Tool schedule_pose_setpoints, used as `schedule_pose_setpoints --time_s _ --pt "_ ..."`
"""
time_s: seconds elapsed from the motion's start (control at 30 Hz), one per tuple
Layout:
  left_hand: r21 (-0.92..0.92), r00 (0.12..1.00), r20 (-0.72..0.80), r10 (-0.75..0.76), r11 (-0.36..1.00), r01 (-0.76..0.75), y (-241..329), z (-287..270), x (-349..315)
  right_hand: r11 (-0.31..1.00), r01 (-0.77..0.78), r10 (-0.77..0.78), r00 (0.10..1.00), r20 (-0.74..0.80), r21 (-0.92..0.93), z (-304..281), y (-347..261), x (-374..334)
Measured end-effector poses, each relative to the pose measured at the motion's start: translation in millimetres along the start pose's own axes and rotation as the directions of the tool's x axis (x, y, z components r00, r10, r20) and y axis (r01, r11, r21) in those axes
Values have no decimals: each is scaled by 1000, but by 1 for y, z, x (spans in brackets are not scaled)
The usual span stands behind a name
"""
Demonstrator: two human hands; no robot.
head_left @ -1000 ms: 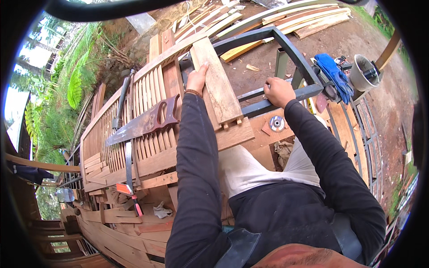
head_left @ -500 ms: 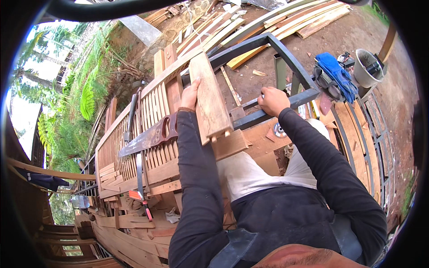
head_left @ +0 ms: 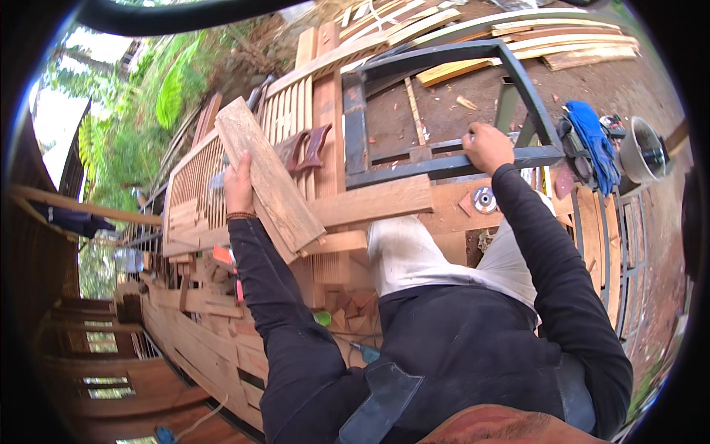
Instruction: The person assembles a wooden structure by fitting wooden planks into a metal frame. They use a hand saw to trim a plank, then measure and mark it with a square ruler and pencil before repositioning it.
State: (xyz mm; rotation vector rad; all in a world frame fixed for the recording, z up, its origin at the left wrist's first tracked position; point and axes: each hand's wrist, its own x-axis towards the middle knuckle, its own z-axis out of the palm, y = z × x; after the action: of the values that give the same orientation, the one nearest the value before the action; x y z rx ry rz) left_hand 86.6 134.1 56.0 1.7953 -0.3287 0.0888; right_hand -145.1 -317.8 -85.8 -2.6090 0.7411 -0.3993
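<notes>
My left hand (head_left: 239, 186) grips the left edge of a thick wooden board (head_left: 270, 177), tilted over a slatted wooden panel (head_left: 285, 115). A handsaw (head_left: 314, 148) with a brown handle lies on the panel, its blade mostly behind the board. At the right, my right hand (head_left: 489, 149) is closed at the near bar of a dark metal frame (head_left: 355, 137). Whatever its curled fingers may hold is hidden. Another flat board (head_left: 377, 203) lies crosswise by my left knee, below the frame.
Blue gloves (head_left: 592, 144) hang at the frame's right corner, beside a grey bucket (head_left: 642, 152). A round cutting disc (head_left: 484, 200) lies on the wood near my knees. Long planks (head_left: 584, 44) are piled on the ground behind. Wood offcuts (head_left: 355, 314) lie below my left arm.
My left hand has carried the board leftward, off the metal frame's left end and over the slatted panel. My right hand stays closed at the frame. The view has shifted.
</notes>
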Motion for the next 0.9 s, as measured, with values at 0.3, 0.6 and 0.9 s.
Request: schedule_pose_setpoints --time_s 0.3,0.6,0.9 --pt "129 978 -97 -184 972 196 -82 -79 -2 999 5 -4 1000 22 -40 1 -4 3" --pt "527 961 -175 -213 804 274 -97 -105 8 1000 -4 5 1000 15 -15 2 -10 5" --pt "803 966 -240 -98 539 255 -53 -78 -31 1000 -17 17 1000 -8 -23 4 -2 7"
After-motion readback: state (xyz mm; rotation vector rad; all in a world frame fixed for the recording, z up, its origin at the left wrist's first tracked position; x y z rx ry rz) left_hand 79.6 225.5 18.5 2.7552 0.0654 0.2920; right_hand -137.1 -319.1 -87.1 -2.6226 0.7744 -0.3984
